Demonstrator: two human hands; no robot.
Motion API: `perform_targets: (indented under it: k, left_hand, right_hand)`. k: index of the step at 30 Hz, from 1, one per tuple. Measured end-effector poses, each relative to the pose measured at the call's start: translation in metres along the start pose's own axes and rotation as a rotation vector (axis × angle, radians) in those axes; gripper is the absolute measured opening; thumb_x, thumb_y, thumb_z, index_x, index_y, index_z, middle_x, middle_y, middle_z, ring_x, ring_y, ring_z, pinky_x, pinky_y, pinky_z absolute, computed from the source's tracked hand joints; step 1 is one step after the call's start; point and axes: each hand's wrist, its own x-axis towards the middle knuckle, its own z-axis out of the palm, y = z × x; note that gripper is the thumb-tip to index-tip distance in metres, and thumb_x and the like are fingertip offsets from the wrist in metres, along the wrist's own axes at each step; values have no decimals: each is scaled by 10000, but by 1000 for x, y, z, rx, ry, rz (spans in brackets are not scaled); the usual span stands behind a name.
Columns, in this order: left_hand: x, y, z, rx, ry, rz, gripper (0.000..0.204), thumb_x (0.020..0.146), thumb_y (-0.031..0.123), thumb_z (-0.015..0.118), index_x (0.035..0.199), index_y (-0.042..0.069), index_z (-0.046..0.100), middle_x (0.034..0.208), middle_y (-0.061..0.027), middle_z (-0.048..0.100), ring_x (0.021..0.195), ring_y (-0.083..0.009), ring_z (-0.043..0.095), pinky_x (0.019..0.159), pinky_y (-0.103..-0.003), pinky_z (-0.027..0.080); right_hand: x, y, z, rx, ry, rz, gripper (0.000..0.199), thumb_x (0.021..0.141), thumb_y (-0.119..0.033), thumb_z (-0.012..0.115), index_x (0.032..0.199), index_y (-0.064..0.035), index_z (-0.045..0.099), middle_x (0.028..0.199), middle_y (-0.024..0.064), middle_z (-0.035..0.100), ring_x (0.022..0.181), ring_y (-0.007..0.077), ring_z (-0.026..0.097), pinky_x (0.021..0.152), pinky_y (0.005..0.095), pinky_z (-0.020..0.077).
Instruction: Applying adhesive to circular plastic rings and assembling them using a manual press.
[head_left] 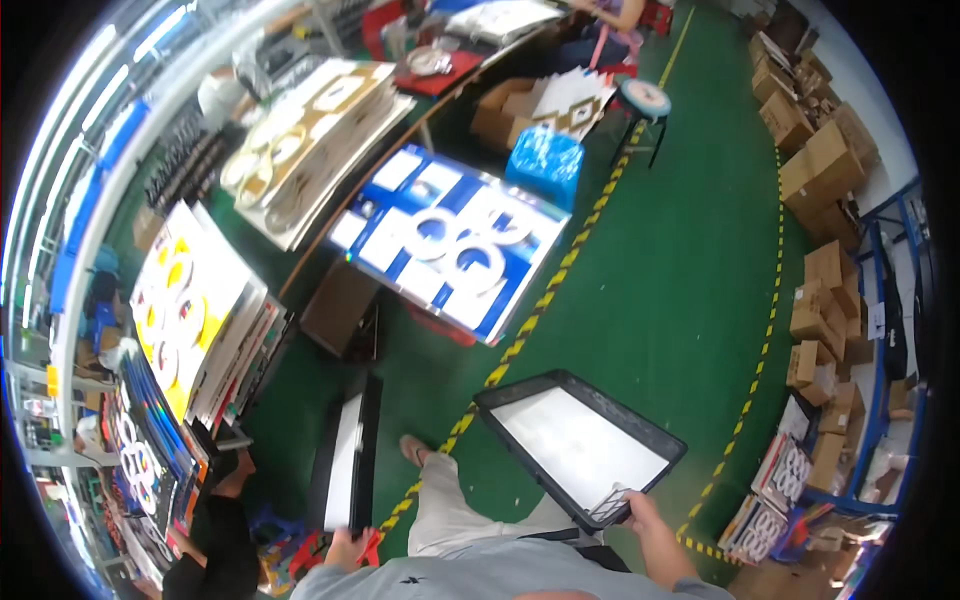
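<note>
My right hand (pixel 645 515) is closed on the near corner of a shallow black tray (pixel 627 415). A white sheet (pixel 580 442) covers its bottom, and a small printed piece with a grid pattern (pixel 607 500) lies in that corner. My left hand (pixel 346 549) is closed at the lower end of a second black tray (pixel 371 430), which stands tilted nearly on its side. White (pixel 343 470) shows along its inside. A red item (pixel 371 547) is beside my left hand; whether the hand touches it I cannot tell.
Ahead stands a pile of blue-and-white printed sheets (pixel 400 260). More stacked sheets (pixel 215 310) line the left, where a co-worker in dark clothing (pixel 225 540) is. A stool (pixel 646 98) and a blue-wrapped bundle (pixel 545 160) stand farther off. Cartons (pixel 825 165) and a blue rack (pixel 870 390) line the right.
</note>
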Motion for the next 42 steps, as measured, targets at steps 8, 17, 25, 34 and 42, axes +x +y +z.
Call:
perform_targets:
  k: [8, 17, 25, 34, 42]
  left_hand:
    - [-75, 30, 138, -177, 377, -634, 354, 996, 209, 503, 1184, -67, 621, 1040, -240, 685, 853, -367, 699, 701, -390, 610]
    - [-41, -52, 321, -52, 278, -774, 378, 1019, 246, 461, 1162, -58, 635, 1028, -272, 669, 852, -385, 696, 672, -390, 621]
    - [6, -70, 536, 115, -64, -770, 465, 1059, 245, 338, 1334, -35, 588, 1046, -258, 684, 825, -398, 713, 560, -345, 618]
    - [-4, -9, 793, 132, -287, -435, 394, 1050, 160, 379, 1219, -106, 616, 1011, -261, 686, 814, -337, 728, 665, -338, 654]
    - [-30, 47, 942, 76, -224, -130, 336, 1015, 129, 447, 1134, -102, 661, 954, -242, 716, 803, -323, 738, 747, -380, 647]
  right_hand:
    - [49, -87, -118, 158, 109, -126, 323, 819, -125, 655, 1072, 70, 601, 1020, 205, 650, 873, 404, 699, 669, 632, 593]
    - [69, -235, -171, 390, 29, -171, 336, 855, -195, 668, 1116, 8, 607, 1111, 169, 627, 1017, 365, 657, 858, 599, 579]
    - [62, -373, -190, 486, -254, -185, 315, 907, -310, 604, 1134, -93, 640, 1081, 77, 709, 983, 287, 694, 836, 534, 607]
    - [7, -550, -177, 416, -251, -403, 212, 892, -183, 662, 1052, -47, 635, 967, 102, 710, 802, 256, 724, 700, 424, 654]
    - [48, -729, -92, 301, -452, -426, 198, 914, -185, 686, 1058, -56, 644, 1010, 91, 712, 913, 248, 723, 797, 415, 624]
